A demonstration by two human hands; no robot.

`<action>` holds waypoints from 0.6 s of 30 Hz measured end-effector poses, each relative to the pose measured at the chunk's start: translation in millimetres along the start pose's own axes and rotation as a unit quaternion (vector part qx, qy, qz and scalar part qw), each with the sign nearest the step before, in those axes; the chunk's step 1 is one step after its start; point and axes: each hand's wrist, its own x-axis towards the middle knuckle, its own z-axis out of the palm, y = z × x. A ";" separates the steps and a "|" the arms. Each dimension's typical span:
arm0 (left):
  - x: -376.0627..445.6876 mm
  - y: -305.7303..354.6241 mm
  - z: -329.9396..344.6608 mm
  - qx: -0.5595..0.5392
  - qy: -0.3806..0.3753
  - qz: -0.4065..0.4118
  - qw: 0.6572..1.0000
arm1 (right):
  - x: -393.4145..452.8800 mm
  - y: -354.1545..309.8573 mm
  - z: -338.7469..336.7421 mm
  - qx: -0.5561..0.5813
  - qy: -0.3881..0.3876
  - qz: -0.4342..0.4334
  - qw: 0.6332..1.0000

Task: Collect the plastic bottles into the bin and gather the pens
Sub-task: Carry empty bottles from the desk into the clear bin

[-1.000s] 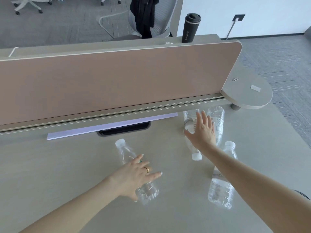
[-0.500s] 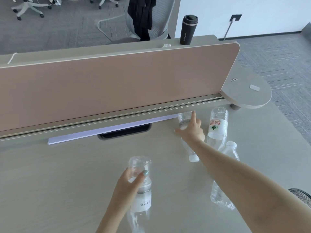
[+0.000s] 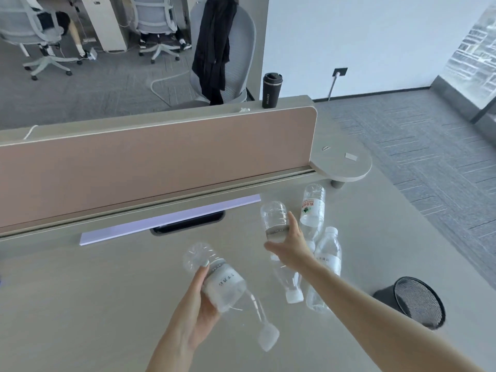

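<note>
The left hand (image 3: 200,312) is gripping a clear bottle (image 3: 220,280), fingers curled round it; the right hand (image 3: 291,247) is grasping another bottle (image 3: 273,220) above the bench (image 3: 80,304).

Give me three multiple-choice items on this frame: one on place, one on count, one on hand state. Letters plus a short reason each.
1. Where is the black mesh bin?
A. On the desk by the divider
B. On the floor off the desk's right edge
C. Under the left hand

2. How many clear plastic bottles show?
A. Two
B. Three
C. Four

3. What is the left hand doing?
A. Gripping a bottle lifted off the desk
B. Resting flat on the desk
C. Holding a pen

Answers:
1 B: the black mesh bin stands on the carpet beyond the desk edge.
2 C: the left hand holds one bottle, the right hand holds a second bottle, and a red-labelled bottle and a white-labelled bottle lie on the desk.
3 A: its fingers curl round the bottle, held above the desktop.
</note>
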 end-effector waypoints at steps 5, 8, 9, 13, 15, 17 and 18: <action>-25.6 -16.7 35.4 0.026 -0.058 0.028 0.998 | -48.8 9.0 -43.4 0.064 0.023 -0.020 0.997; -42.9 -31.5 65.4 0.065 -0.091 0.028 0.993 | -81.9 21.4 -81.3 0.103 0.049 -0.038 0.993; -46.4 -38.7 74.4 0.079 -0.091 0.026 0.992 | -94.1 26.8 -93.8 0.121 0.057 -0.046 0.990; -59.0 -69.0 124.9 0.117 -0.107 0.042 0.986 | -136.2 65.5 -145.9 0.177 0.083 -0.061 0.979; -68.4 -89.0 155.6 0.135 -0.146 0.038 0.979 | -157.4 91.0 -174.3 0.209 0.110 -0.073 0.969; -80.0 -112.2 186.4 0.152 -0.186 0.028 0.970 | -183.7 117.2 -203.7 0.234 0.140 -0.079 0.959; -86.6 -126.2 201.6 0.160 -0.194 0.022 0.968 | -197.9 132.1 -218.0 0.238 0.156 -0.075 0.956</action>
